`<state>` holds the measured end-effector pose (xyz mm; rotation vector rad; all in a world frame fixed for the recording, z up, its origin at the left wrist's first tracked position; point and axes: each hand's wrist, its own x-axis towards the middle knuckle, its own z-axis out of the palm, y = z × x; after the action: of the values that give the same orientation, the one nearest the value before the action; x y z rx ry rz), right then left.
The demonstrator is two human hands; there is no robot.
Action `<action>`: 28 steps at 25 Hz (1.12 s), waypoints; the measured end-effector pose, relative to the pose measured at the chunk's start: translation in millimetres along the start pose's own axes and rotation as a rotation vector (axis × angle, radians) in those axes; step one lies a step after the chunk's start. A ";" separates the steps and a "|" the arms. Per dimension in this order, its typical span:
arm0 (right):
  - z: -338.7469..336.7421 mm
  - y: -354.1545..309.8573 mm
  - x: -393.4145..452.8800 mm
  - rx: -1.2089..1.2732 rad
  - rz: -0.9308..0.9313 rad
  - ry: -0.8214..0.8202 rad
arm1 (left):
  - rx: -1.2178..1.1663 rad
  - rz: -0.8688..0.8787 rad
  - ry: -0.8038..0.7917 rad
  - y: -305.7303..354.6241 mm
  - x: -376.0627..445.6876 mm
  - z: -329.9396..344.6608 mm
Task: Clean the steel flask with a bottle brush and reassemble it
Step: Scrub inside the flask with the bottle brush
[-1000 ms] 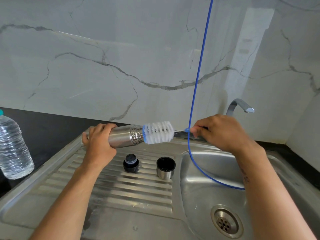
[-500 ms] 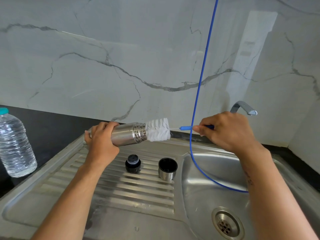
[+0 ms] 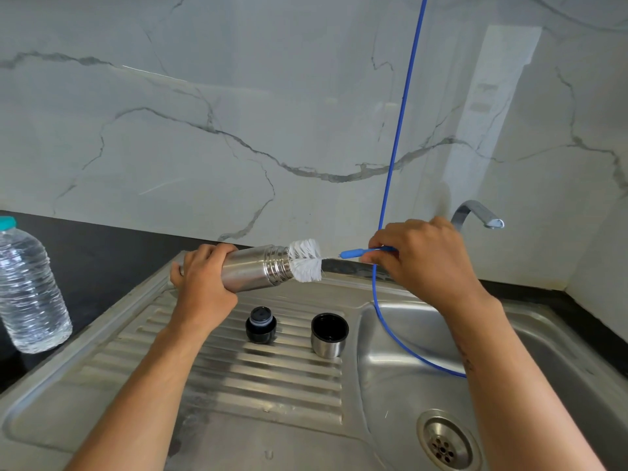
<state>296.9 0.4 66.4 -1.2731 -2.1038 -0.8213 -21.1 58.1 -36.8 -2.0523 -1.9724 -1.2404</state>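
1. Nearest us, the sink (image 3: 390, 385) with its drain (image 3: 443, 445); the ribbed drainboard (image 3: 238, 379) carries the black stopper (image 3: 260, 325) and the steel cup lid (image 3: 329, 335), standing apart, not yet refitted.
2. Our left hand (image 3: 204, 283) wraps around the steel flask (image 3: 253, 268), held roughly level above the drainboard, mouth toward the right.
3. Our right hand (image 3: 421, 263) pinches the blue handle (image 3: 360, 252) of the bottle brush (image 3: 306, 260).
4. Change: a second ago most of the white bristle head was outside the mouth; now it sits further into the neck, about half of it showing. We judge that scrubbing is just starting.
5. The right hand has slid back along the handle, baring more blue.
6. Further off: water bottle (image 3: 30, 287) left, tap (image 3: 479, 214) right, marble wall (image 3: 238, 113). The stopper and cup lid haven't shifted.
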 end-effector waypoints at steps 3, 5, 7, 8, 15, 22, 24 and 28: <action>-6.0 -8.6 -0.3 0.031 0.104 -0.142 | -0.003 0.032 0.006 0.5 -0.4 -0.2; -5.9 -15.7 1.4 0.014 0.175 -0.359 | 0.024 0.062 0.003 2.2 -2.3 1.8; -4.2 -19.3 2.1 -0.003 0.215 -0.419 | 0.040 0.064 0.006 3.6 -2.1 2.4; -1.9 -18.3 2.3 -0.027 0.207 -0.361 | 0.044 0.059 0.011 4.1 -1.5 1.8; 10.5 -12.3 2.8 -0.098 0.114 0.066 | 0.016 0.032 0.030 9.1 -0.1 -2.2; 6.5 -32.1 4.3 0.050 0.233 -0.364 | 0.049 0.135 0.010 16.3 -5.3 1.2; 13.8 -33.9 5.9 -0.056 0.066 -0.176 | 0.040 0.074 0.044 15.1 -3.8 -1.4; 13.7 -38.1 5.4 -0.035 -0.004 -0.038 | 0.004 0.068 0.051 14.0 -4.4 -4.3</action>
<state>258.4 -0.4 52.7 -1.3131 -2.1313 -0.8448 -10.7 49.5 -29.4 -2.0462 -1.8653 -1.2607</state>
